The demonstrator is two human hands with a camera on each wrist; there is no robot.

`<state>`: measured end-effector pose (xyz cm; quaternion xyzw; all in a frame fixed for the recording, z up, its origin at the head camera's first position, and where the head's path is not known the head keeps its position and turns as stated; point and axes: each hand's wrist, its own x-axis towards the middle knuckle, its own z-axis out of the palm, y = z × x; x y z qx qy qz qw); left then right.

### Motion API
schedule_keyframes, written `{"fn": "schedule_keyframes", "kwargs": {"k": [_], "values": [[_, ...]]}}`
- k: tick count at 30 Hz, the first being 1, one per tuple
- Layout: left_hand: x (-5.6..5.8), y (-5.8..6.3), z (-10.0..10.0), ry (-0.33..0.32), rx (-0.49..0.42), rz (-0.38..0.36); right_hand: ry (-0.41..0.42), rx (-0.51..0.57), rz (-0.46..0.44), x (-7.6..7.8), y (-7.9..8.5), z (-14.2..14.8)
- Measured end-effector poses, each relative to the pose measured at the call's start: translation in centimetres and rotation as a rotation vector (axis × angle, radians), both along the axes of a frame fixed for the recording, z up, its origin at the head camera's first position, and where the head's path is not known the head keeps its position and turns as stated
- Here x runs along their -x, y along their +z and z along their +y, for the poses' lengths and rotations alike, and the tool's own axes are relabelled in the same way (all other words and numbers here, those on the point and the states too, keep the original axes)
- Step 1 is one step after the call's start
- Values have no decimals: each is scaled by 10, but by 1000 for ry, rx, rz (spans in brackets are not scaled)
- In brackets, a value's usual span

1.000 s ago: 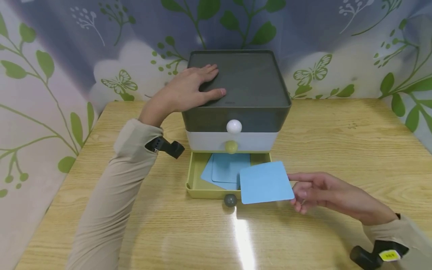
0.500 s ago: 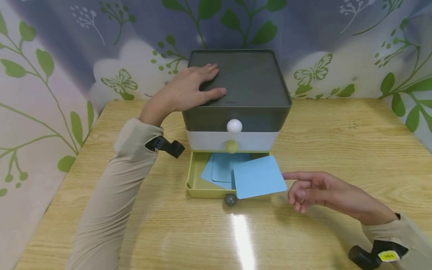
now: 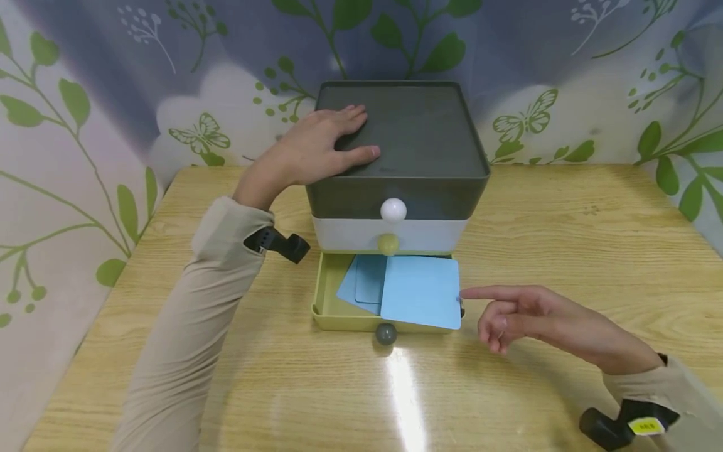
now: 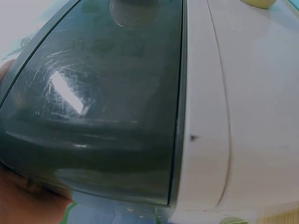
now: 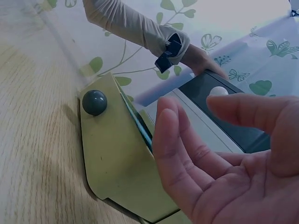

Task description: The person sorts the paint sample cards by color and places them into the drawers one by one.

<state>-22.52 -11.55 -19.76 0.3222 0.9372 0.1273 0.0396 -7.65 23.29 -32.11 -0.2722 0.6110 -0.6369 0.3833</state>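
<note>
A small stacked drawer box has a dark grey top [image 3: 423, 129], a white middle section [image 3: 344, 235] and a yellow bottom drawer [image 3: 341, 324] that is pulled out. Flat on the box's top rests my left hand [image 3: 322, 144], fingers spread. A light blue card [image 3: 420, 292] lies over the drawer's right part, its lower edge overlapping the front wall. Other blue cards [image 3: 367, 285] lie beneath it inside the drawer. My right hand [image 3: 525, 314] is at the drawer's right, index finger straight at the card's right edge, other fingers loosely curled and holding nothing.
Round knobs stand out at the front: white [image 3: 393, 209], yellow [image 3: 388, 244] and dark grey [image 3: 386, 334]. The box stands on a wooden table [image 3: 565, 238] near a leaf-patterned curtain [image 3: 525, 37] behind it.
The blue card has moved left, away from my right fingers' grasp, and turned to lie over the drawer. My right hand has shifted slightly left; the left hand has stayed put.
</note>
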Motion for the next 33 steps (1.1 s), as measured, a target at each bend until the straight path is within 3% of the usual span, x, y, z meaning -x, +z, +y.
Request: {"fn": "schedule_keyframes", "kwargs": {"k": [10, 16, 21, 29, 33], "values": [[2, -1, -1, 1, 8, 6, -10, -212, 92, 8, 6, -20], [1, -1, -1, 1, 4, 7, -2, -205, 226, 18, 5, -33], [1, 0, 0, -11, -6, 13, -28, -232, 332, 15, 5, -24], [1, 0, 0, -1, 3, 6, 45, -243, 326, 10, 1, -23], [1, 1, 0, 4, 10, 6, 41, -232, 317, 9, 2, -25]]}}
